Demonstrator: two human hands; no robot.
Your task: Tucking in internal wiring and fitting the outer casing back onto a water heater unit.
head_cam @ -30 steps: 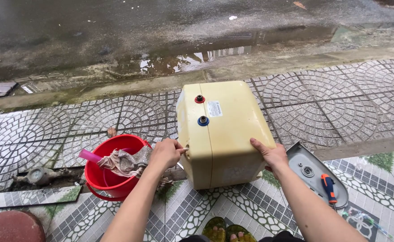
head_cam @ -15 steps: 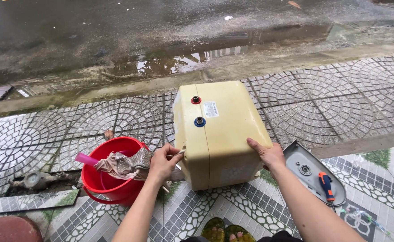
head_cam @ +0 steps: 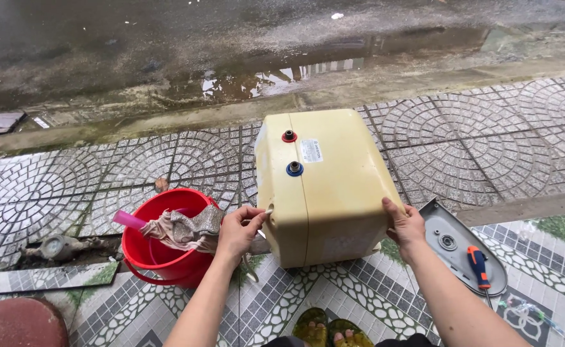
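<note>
Left hand (head_cam: 236,232): grasping near edge of boxy cream-yellow water heater tank (head_cam: 324,183).
Right hand (head_cam: 406,225): grasping opposite edge.
Round red plastic bucket (head_cam: 160,247): crumpled beige rag (head_cam: 183,228), pink handle (head_cam: 128,219) inside.

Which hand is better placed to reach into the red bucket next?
Left, probably: the left hand grips the yellow tank's near corner right beside the red bucket; the right hand holds the far side.
</note>
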